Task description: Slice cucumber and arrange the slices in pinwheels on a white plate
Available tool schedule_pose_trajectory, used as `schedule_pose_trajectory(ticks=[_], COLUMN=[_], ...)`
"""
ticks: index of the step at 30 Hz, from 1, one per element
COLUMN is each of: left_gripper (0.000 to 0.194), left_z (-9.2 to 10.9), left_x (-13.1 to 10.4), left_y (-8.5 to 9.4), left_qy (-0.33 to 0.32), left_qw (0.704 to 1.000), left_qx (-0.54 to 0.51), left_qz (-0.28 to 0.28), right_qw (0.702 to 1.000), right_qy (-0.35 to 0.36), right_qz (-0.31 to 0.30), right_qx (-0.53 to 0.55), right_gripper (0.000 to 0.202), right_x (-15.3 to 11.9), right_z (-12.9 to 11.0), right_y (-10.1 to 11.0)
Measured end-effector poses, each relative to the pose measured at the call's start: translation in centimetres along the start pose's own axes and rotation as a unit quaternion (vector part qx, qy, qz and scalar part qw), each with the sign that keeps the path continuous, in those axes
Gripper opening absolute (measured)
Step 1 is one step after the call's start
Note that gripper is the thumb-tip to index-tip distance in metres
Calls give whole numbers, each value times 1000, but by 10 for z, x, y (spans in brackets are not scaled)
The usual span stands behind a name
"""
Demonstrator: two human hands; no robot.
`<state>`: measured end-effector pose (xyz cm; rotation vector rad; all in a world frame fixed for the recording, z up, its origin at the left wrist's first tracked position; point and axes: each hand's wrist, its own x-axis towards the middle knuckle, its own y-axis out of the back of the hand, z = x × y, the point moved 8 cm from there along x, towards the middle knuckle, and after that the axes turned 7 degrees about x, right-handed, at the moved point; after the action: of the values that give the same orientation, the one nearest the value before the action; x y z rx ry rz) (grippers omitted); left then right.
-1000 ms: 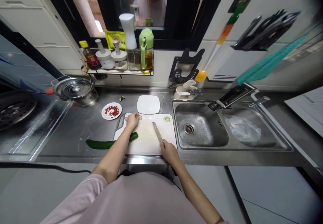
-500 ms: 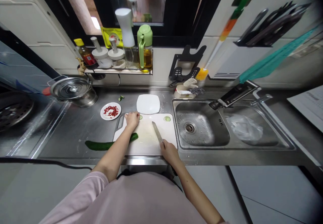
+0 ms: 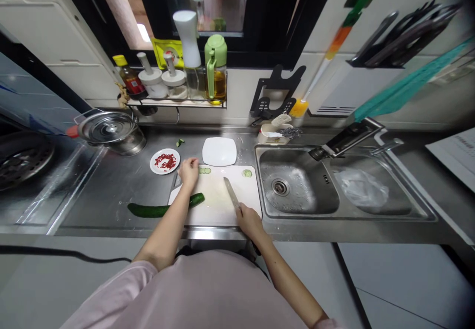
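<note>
My right hand (image 3: 249,220) grips a kitchen knife (image 3: 231,193) by its handle, blade angled up and left over the white cutting board (image 3: 243,198). At the board's far left corner my left hand (image 3: 189,171) is closed with curled fingers; whether anything is in them is hidden. Just right of its fingers lie a few pale cucumber slices (image 3: 205,170) in a row. Another small pile of slices (image 3: 247,173) rests at the far right corner. A long green cucumber (image 3: 148,211) passes under my left forearm, its cut end on the board.
Behind the board stands a white square plate (image 3: 219,151); to its left is a round plate (image 3: 158,169) of chopped red pieces. Cucumber scraps (image 3: 180,142) lie behind. A lidded steel pot (image 3: 126,138) stands at left, a sink (image 3: 297,205) at right, a condiment shelf (image 3: 178,102) above.
My left hand has shifted slightly left and up, off the row of slices, so more of them show. My right hand and the knife stay in place.
</note>
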<state>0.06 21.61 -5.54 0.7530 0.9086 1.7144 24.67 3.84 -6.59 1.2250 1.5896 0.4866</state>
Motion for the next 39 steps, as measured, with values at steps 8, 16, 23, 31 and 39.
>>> schedule_pose_trajectory(ticks=[8, 16, 23, 31, 39], left_gripper=[30, 27, 24, 26, 26], left_z=[-27, -32, -33, -35, -32], left_x=[-66, -113, -117, -118, -119], left_y=[36, 19, 9, 6, 8], left_qy=[-85, -240, -276, -282, -286], left_qw=[995, 966, 957, 956, 954], left_qx=[-55, 17, 19, 39, 52], left_qz=[10, -92, -81, -75, -79], right_qw=[999, 995, 993, 993, 993], right_qy=[31, 87, 105, 107, 110], right_qz=[-14, -46, -46, -47, -49], right_qx=[-1, 15, 20, 20, 17], right_gripper=[33, 34, 36, 33, 33], right_x=[0, -6, -4, -1, 1], right_z=[-27, -67, -79, -80, -83], right_y=[-2, -21, -29, -33, -36])
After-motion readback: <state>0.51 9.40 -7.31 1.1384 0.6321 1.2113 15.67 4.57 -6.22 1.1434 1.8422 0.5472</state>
